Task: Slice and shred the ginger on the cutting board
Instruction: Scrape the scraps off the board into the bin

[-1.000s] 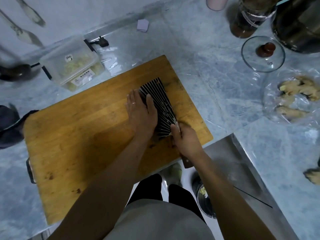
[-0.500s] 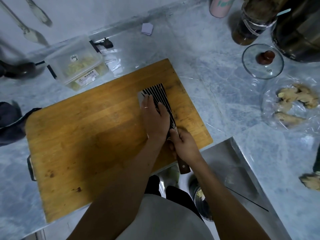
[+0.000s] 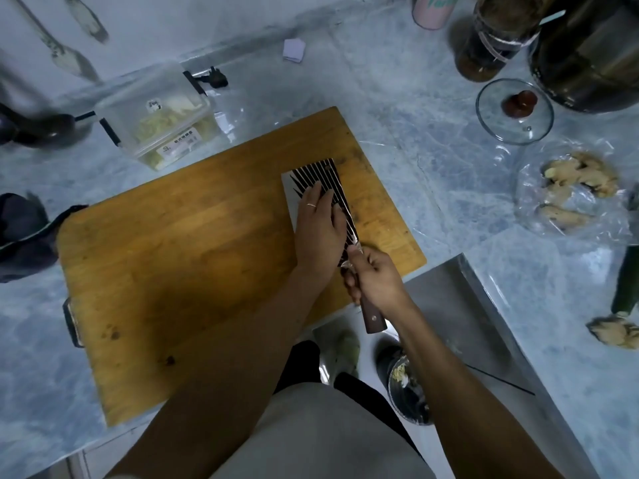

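Note:
A cleaver [image 3: 313, 176] with a dark striped blade lies flat on the right part of the wooden cutting board [image 3: 179, 243]. My left hand [image 3: 320, 226] presses down on the flat of the blade with straight fingers. My right hand [image 3: 375, 280] grips the cleaver's wooden handle [image 3: 372, 319] at the board's near right edge. Anything under the blade is hidden. Whole ginger pieces [image 3: 581, 178] sit in a clear plastic bag to the right.
A clear plastic box [image 3: 155, 115] with pale shreds stands behind the board. A glass lid [image 3: 514, 110], dark jars [image 3: 491, 39] and a pink cup [image 3: 434, 8] are at the back right. A steel tray [image 3: 473, 312] lies right of the board. More ginger [image 3: 617, 331] lies at the far right.
The cleaver has shifted right on the board and turned flatter. My left hand moved with it, from beside the blade onto its flat side. My right hand kept its hold on the handle.

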`<state>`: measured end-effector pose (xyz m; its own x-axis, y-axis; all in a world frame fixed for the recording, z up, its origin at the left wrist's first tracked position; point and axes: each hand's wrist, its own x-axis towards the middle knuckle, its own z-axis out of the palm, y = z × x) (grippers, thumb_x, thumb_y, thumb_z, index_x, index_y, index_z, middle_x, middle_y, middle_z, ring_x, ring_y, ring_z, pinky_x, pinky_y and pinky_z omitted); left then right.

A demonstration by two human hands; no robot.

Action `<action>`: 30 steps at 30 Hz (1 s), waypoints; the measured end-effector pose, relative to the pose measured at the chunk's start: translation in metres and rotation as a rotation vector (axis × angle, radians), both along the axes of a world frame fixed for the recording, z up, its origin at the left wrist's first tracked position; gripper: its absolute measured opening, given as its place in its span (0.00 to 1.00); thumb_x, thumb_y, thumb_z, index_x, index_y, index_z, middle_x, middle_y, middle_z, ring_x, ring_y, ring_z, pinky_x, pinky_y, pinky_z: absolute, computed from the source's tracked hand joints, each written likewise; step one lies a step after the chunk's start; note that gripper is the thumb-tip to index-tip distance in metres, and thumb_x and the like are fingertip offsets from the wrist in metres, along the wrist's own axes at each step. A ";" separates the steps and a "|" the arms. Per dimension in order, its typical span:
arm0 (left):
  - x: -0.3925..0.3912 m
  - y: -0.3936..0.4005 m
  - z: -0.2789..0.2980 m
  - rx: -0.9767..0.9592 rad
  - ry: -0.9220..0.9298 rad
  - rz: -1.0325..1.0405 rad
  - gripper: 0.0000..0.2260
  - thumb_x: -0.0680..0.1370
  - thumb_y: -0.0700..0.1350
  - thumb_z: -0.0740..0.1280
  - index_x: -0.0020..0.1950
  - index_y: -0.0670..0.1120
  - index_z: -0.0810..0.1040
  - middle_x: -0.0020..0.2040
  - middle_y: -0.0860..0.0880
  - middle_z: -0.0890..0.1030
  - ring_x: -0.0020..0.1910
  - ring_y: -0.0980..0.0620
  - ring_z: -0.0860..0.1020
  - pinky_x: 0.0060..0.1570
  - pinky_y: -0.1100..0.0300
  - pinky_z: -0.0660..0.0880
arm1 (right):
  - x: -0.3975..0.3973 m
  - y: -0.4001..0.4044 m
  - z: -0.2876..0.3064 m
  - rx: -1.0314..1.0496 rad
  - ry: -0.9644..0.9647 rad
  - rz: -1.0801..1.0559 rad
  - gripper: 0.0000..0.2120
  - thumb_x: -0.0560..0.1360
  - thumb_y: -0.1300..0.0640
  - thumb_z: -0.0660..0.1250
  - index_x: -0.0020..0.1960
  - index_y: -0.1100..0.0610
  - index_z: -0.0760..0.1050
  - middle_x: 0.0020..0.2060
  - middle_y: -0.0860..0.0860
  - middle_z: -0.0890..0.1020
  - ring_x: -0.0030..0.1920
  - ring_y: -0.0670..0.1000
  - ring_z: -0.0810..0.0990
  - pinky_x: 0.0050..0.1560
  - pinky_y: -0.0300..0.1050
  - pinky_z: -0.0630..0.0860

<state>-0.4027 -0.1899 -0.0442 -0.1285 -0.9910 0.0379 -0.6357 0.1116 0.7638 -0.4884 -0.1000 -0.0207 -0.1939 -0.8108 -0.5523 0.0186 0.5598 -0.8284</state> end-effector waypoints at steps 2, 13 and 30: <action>0.003 0.010 0.003 -0.021 -0.013 -0.003 0.17 0.82 0.44 0.60 0.66 0.35 0.77 0.71 0.36 0.72 0.73 0.38 0.67 0.70 0.43 0.68 | 0.002 0.010 0.004 -0.007 -0.012 0.003 0.19 0.86 0.51 0.58 0.39 0.59 0.68 0.24 0.51 0.73 0.21 0.51 0.69 0.25 0.44 0.69; 0.020 0.149 0.001 -0.107 0.059 0.090 0.15 0.82 0.44 0.62 0.65 0.37 0.79 0.71 0.38 0.72 0.72 0.41 0.69 0.70 0.51 0.68 | 0.004 0.141 -0.004 -0.105 -0.073 0.052 0.18 0.85 0.52 0.60 0.38 0.56 0.67 0.26 0.54 0.74 0.22 0.51 0.69 0.26 0.44 0.67; -0.022 0.353 -0.082 -0.053 -0.049 -0.431 0.14 0.82 0.42 0.63 0.65 0.39 0.78 0.70 0.40 0.73 0.71 0.43 0.70 0.71 0.69 0.59 | -0.004 0.381 -0.075 0.035 -0.162 -0.406 0.17 0.85 0.52 0.60 0.38 0.56 0.68 0.28 0.56 0.74 0.22 0.50 0.70 0.25 0.40 0.68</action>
